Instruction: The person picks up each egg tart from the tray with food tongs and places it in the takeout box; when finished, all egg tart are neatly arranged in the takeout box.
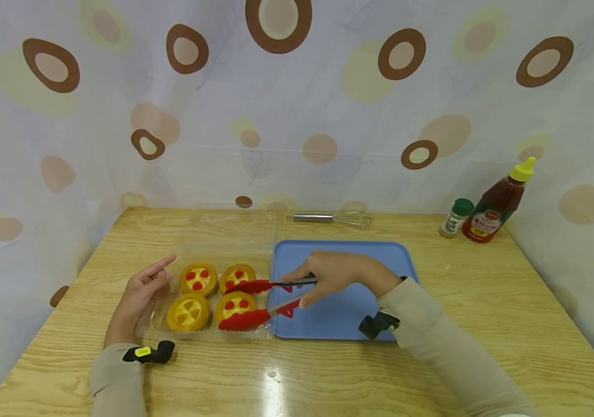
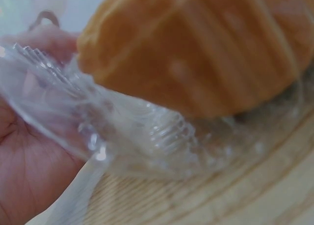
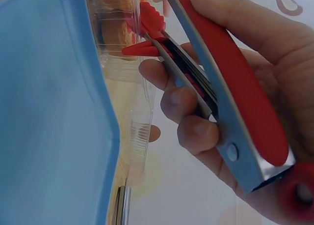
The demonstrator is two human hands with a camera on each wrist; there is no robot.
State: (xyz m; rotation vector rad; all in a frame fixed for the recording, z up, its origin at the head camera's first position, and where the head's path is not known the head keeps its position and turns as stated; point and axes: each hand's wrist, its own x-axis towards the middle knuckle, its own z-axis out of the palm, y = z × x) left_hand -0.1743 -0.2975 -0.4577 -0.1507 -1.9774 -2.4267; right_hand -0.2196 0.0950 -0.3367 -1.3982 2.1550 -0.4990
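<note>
My right hand [image 1: 333, 271] grips red-and-metal tongs [image 3: 245, 92] above the blue tray. In the head view their red heads are spread, one on the far side and one on the near side of the front right egg tart [image 1: 235, 302]. That tart has red toppings and sits in a clear plastic container [image 1: 171, 335] with a back right tart [image 1: 237, 273], a back left tart [image 1: 197, 278] and a front left tart [image 1: 188, 313] with yellow wedges. At the container's left side rests my left hand [image 1: 137, 298], index finger extended; its palm shows behind the clear plastic [image 2: 93, 122].
Against the container's right side lies a blue tray [image 1: 338, 327]. A whisk [image 1: 328, 218] lies behind it. A green-capped seasoning jar [image 1: 455, 219] and a yellow-capped sauce bottle [image 1: 497, 202] stand at the back right. The container's clear lid [image 1: 231, 229] lies folded back toward the patterned curtain [image 1: 286, 116].
</note>
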